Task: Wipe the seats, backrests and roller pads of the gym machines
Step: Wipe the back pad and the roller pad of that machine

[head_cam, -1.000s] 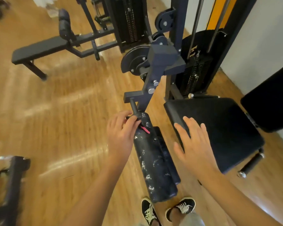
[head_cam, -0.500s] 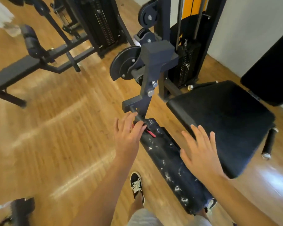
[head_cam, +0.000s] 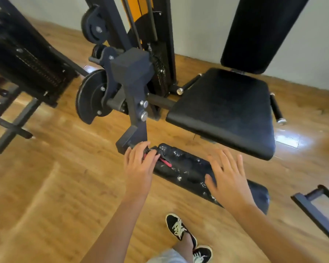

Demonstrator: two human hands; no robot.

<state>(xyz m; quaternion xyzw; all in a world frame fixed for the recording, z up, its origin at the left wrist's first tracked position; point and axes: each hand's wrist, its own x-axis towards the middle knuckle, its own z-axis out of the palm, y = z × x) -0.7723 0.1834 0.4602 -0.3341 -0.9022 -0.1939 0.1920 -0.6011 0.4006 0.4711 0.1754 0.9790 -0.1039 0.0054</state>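
The roller pad (head_cam: 190, 168) is black with white flecks; a red strip (head_cam: 167, 163) shows at its 9 o'clock end. Seat (head_cam: 226, 111) and backrest (head_cam: 264, 31) are plain black. The floor (head_cam: 55, 186) is streaky brown wood. The shoes (head_cam: 179, 227) are black with white laces.

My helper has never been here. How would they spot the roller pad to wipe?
Find the machine with the yellow panel against the wall. Before its flat black seat lies the long black roller pad. Unlike the smooth seat, it is round, flecked with white, with a red strip at one end.
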